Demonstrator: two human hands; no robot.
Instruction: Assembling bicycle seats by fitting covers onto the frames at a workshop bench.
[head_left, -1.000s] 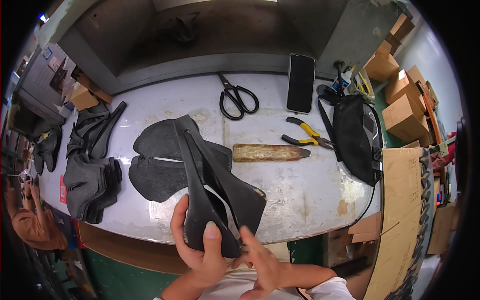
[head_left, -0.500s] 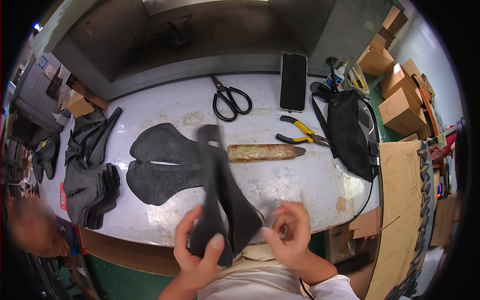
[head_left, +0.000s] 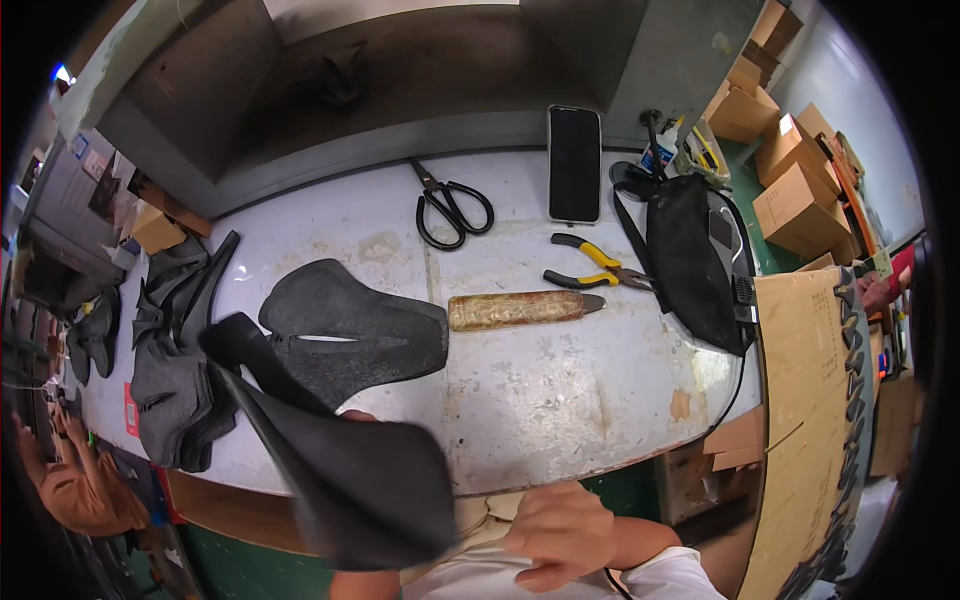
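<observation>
A black saddle cover (head_left: pixel 365 470), curved like a bicycle seat with a slit along it, is held up over the table's near edge. My left hand (head_left: pixel 357 415) grips it from behind; only a bit of the fingers shows past its edge. To its right, my right hand (head_left: pixel 562 530) is in front of my body with bent fingers and the thumb apart, holding nothing visible. Beyond the held cover a similar dark saddle-shaped piece (head_left: pixel 390 335) lies flat on the white table (head_left: pixel 540 400), partly covered by it.
A tape-wrapped tool (head_left: pixel 515 311), yellow-black pliers (head_left: pixel 600 262), black scissors (head_left: pixel 450 210) and a phone (head_left: pixel 574 165) lie farther back. Stacked dark pieces (head_left: pixel 175 400) sit at left. A black pouch (head_left: pixel 690 265) and cardboard (head_left: pixel 800 380) are at right. Another person (head_left: pixel 90 490) is at far left.
The held saddle cover has swung left and tilted over, now hiding most of my left hand. My right hand has come off its edge and moved lower, toward my body.
</observation>
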